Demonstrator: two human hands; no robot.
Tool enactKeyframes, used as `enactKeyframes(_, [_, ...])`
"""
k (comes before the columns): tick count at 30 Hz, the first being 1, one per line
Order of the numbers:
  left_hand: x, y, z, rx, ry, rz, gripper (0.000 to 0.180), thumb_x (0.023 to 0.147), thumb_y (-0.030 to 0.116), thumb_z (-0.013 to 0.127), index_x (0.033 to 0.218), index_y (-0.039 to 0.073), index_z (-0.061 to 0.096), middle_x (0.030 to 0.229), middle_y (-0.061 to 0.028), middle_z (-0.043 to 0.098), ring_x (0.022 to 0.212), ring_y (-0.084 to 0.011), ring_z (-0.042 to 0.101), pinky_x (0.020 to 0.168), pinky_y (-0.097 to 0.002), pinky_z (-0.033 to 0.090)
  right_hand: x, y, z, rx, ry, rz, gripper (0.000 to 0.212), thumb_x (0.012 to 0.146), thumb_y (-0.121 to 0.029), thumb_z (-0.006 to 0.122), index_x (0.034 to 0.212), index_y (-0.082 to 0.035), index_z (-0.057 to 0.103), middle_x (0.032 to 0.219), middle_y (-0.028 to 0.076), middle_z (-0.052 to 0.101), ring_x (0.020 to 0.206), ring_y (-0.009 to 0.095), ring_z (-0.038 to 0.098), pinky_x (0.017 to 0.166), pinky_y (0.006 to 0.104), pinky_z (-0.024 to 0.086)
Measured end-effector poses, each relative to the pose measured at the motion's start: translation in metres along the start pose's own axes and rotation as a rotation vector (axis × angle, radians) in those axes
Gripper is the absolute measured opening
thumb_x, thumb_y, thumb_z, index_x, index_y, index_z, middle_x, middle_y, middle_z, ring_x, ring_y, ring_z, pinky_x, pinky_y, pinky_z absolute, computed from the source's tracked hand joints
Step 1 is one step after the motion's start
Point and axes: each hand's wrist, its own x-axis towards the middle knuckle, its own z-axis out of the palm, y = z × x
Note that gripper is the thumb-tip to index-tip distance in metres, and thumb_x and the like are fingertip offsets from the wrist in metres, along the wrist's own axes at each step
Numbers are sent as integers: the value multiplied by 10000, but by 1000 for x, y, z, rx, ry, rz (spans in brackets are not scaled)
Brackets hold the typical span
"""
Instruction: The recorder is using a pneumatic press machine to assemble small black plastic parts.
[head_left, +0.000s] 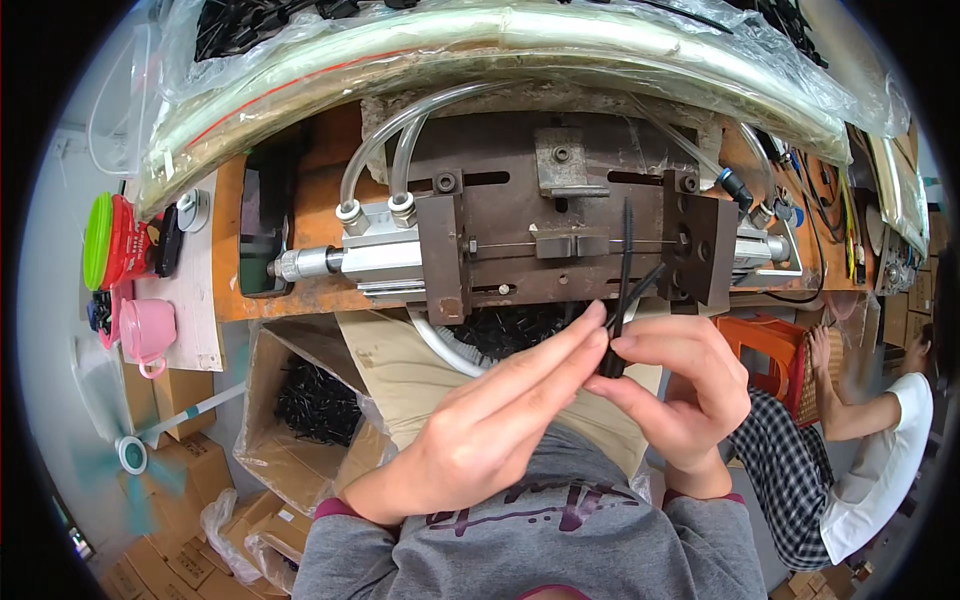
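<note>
In front of my chest, both hands meet around a few thin black plastic sticks (627, 270). One stick points straight up toward the metal fixture, and a shorter one slants off to the right. My right hand (690, 385) pinches them between thumb and index finger, with their dark lower ends showing at its fingertips. From the other side my left hand (490, 425) presses its straight, joined fingers against the sticks; its thumb is hidden. Just beyond my hands is the dark metal fixture (520, 220), with a small centre block (570, 243) and a thin rod across it.
Silver air cylinders (385, 262) flank the fixture, fed by clear hoses (375, 145). More black pieces fill a carton (318, 400) at left and lie in my lap (515, 335). A pink cup (148, 332) stands far left. Another person (880, 460) sits at right by a red stool (760, 350).
</note>
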Motion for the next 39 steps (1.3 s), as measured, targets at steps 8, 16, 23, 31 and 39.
enactKeyframes(8, [-6,-6,-14,295,184,41,320,662,8,799,972,-5,720,1039,-140,668,809,-216,689,686,-292,579,-5,13,20,-273,-157,-27,263,658,-5,782,870,33,631,1187,217,613,825,255,679,675,320,564])
enactKeyframes(16, [-10,-15,-8,283,213,57,354,599,-21,838,929,0,711,1108,-161,622,778,-181,669,653,-273,562,9,11,24,-552,-252,-111,244,672,-66,777,861,-6,635,1193,169,648,606,185,621,536,274,477])
enactKeyframes(23, [-9,-18,-6,268,253,132,303,640,-7,793,935,-10,721,1124,-165,651,809,-216,689,682,-294,569,19,3,12,-553,-335,-92,247,672,-93,784,864,-29,643,1165,137,665,530,162,555,505,265,453])
enactKeyframes(31, [-2,-23,-1,426,196,204,247,667,18,766,897,-26,688,1205,-184,631,794,-221,681,656,-283,555,108,-5,-20,-414,64,-234,181,738,-2,760,899,-32,683,980,86,710,633,102,597,527,224,453])
enactKeyframes(39, [8,-31,24,628,113,175,257,681,72,762,912,15,666,1244,-146,626,711,-186,655,636,-274,517,214,1,-9,-1000,-154,-683,264,754,11,648,1016,-8,620,903,99,646,832,230,636,709,299,508])
